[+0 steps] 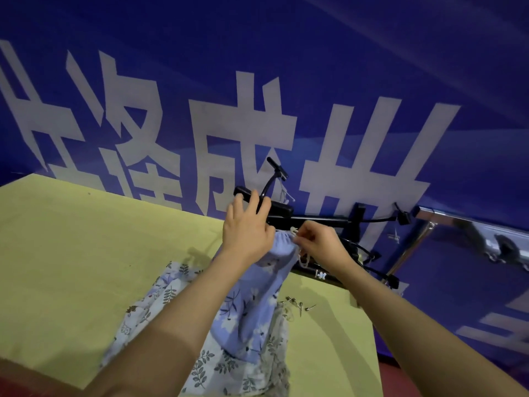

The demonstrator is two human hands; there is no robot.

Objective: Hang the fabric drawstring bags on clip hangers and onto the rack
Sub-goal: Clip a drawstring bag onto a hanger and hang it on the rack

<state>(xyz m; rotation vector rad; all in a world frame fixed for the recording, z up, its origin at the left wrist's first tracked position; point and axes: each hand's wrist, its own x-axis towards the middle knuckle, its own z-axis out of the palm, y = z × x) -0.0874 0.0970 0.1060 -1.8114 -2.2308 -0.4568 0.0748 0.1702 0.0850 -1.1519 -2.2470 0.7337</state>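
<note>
The left hand [248, 228] is gripping the black clip hanger [279, 214], fingers curled over its bar at the gathered top of the periwinkle drawstring bag [252, 305]. The bag, printed with white and dark flowers, is hanging down from that grip over more floral bags [160, 299] lying on the yellow table [71, 253]. Just right of the grip, the right hand [322, 243] is pinching the bag's white drawstring [303, 260].

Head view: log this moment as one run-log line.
stage: clipping bag | left hand: holds black clip hanger | right hand: pinches blue floral drawstring bag top | rack: bag not yet hung
</note>
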